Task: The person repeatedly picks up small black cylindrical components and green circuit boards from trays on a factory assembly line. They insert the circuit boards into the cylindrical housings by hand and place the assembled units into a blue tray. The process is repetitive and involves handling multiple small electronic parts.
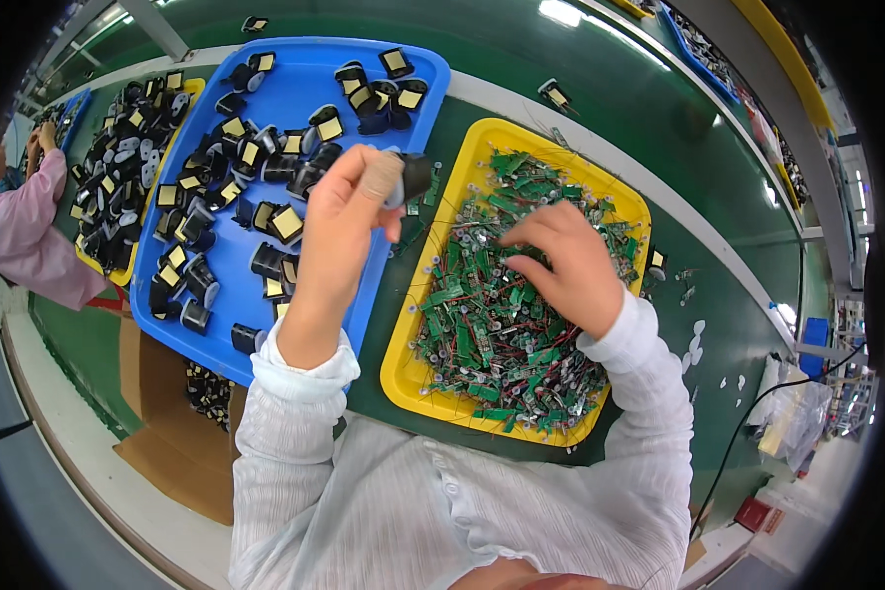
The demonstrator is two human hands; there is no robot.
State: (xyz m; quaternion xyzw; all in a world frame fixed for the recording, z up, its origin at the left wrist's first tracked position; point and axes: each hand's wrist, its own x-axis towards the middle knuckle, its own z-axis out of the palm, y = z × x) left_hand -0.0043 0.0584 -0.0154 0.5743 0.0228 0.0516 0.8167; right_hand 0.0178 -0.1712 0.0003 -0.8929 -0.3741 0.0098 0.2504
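Observation:
My left hand (342,211) is raised over the right edge of the blue tray (349,344), its thumb and fingers closed around a black and grey plastic housing (415,180). Similar black housings (195,265), many with a pale yellow square pad, lie scattered in that tray. To the right, a yellow tray (395,379) is heaped with small green circuit boards (482,339) with thin wires attached. My right hand (565,258) reaches down over this heap, thumb and forefinger apart. Nothing shows between them, though the other fingertips are partly hidden.
On the left stands another yellow tray (195,90) of black and grey housings, near a co-worker in a pink sleeve (34,211). Below the blue tray is an open cardboard box (172,462) with dark parts. Loose housings (555,94) and white pieces (695,344) lie on the green table (728,256).

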